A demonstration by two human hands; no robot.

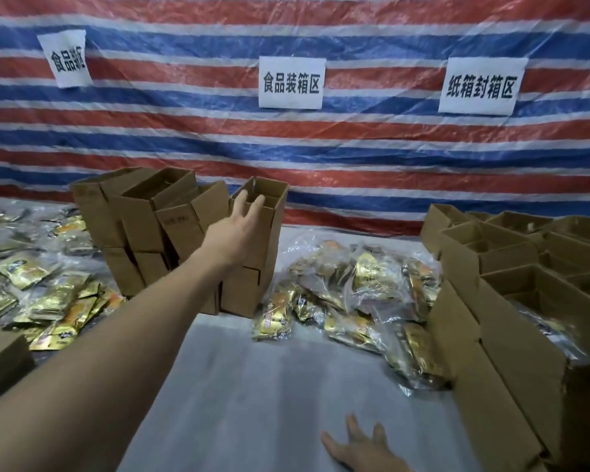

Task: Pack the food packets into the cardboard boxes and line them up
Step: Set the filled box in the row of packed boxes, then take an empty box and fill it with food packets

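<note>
My left hand (242,226) reaches far forward with straight fingers whose tips touch the near rim of an open, empty cardboard box (269,212) on top of a stack of boxes (143,229). My right hand (361,447) lies flat and open on the grey table cover near the front edge. A heap of gold food packets (355,294), some in clear plastic bags, lies right of the stack. More gold packets (48,301) are spread on the left. Open boxes (511,301) stand in rows on the right, and one of them holds packets.
A striped red, white and blue tarp (321,148) with three paper signs hangs behind the table. A flat cardboard piece (0,362) sits at the front left. The grey cover (269,386) lies bare between my arms.
</note>
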